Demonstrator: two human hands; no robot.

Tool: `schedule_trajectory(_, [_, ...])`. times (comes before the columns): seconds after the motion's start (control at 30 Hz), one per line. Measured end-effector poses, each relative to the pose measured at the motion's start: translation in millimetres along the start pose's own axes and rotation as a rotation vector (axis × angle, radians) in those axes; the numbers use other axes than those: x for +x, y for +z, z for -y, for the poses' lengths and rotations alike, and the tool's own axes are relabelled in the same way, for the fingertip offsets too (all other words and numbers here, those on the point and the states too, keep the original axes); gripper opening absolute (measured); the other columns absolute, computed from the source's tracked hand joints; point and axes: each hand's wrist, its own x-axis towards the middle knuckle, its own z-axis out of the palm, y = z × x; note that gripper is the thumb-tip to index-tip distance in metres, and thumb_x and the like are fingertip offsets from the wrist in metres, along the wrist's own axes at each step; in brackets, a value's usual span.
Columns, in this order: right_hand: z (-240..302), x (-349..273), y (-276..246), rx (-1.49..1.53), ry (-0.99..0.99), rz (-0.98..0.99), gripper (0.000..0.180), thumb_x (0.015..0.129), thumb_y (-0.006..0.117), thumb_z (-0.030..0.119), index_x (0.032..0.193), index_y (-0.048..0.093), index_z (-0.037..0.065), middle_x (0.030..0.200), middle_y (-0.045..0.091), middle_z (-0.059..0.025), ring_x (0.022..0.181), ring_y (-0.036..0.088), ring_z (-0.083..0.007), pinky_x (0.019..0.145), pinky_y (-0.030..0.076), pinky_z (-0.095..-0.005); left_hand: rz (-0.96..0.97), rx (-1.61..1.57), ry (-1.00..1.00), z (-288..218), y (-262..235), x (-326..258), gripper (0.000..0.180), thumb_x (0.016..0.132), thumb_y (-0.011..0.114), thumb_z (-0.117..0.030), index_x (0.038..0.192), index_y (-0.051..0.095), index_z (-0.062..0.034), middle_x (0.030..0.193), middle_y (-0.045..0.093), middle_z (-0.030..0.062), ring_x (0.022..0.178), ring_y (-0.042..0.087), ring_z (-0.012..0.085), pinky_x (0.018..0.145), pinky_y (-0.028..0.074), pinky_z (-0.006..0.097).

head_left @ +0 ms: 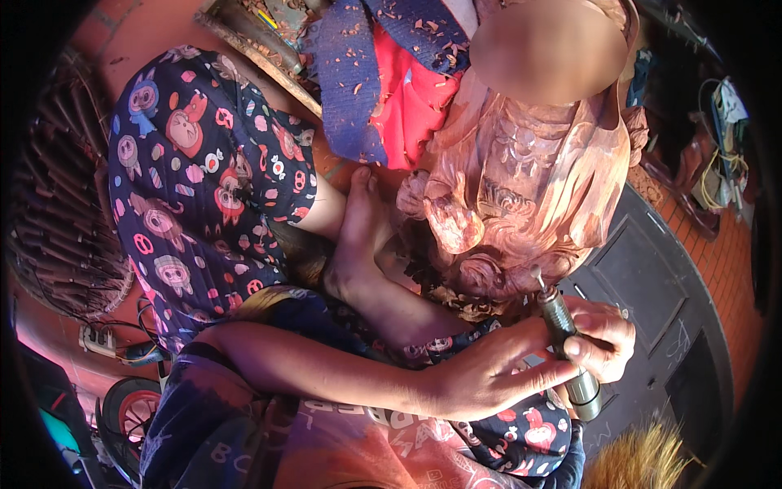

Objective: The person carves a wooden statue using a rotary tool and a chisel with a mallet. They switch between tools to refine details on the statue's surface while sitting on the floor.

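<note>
Left hand point(486, 368) and right hand point(603, 338) pinch a long tool point(560, 319). Its tip point(538, 277) points past the fingers point(611, 319), toward the carving point(521, 196).

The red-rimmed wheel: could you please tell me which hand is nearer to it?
Left. The left hand is to the wheel's right; the right hand, gripping the handpiece, is farther right.

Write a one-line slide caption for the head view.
Left hand and right hand hold a dark cylindrical tool, its bit near a carved wooden figure.
</note>
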Motion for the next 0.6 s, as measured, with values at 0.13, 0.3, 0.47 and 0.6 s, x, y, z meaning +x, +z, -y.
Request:
schedule_trajectory(0.13, [7.5,0.6,1.0,-0.128,0.004,-0.06,0.025,0.069,0.071,0.007,0.091,0.063,0.0,0.091,0.06,-0.018,0.075,0.066,-0.0346,0.058,0.058,-0.0363,0.029,-0.117,-0.043,-3.5,3.3,2.5,0.025,0.093,0.046,-0.013,0.114,0.041,-0.0001,0.099,0.047,0.0046,0.094,0.048,0.0111,0.081,0.04,0.028])
schedule_trajectory(0.3, [-5.7,8.6,-0.5,-0.158,0.01,-0.034,0.022,0.071,0.069,0.015,0.085,0.065,-0.001,0.084,0.064,-0.0178,0.082,0.065,-0.0342,0.074,0.053,-0.0452,0.041,-0.002,-0.041,18.2,-3.0,0.0,0.025,0.093,0.046,-0.011,0.116,0.042,-0.0002,0.099,0.049,0.0048,0.094,0.047,0.0102,0.081,0.04,0.027])
schedule_trajectory(0.47, [-7.8,3.0,-19.9,-0.211,0.088,0.002,0.03,0.064,0.077,0.032,0.082,0.069,0.01,0.085,0.068,-0.0108,0.107,0.053,-0.0411,0.1,0.024,-0.058,0.093,0.058,-0.034,30.3,1.9,0.0,0.026,0.094,0.046,-0.014,0.117,0.044,-0.0016,0.106,0.049,0.0066,0.097,0.048,0.0119,0.081,0.041,0.03])
schedule_trajectory(0.6, [-16.7,-13.2,-35.8,-0.187,0.082,-0.043,0.039,0.069,0.074,0.04,0.085,0.062,0.007,0.077,0.066,-0.0147,0.105,0.054,-0.0435,0.097,0.024,-0.0647,0.134,0.023,-0.134,34.8,2.0,0.3,0.039,0.095,0.043,-0.014,0.13,0.033,-0.0016,0.127,0.04,0.0089,0.114,0.042,0.0166,0.093,0.037,0.034])
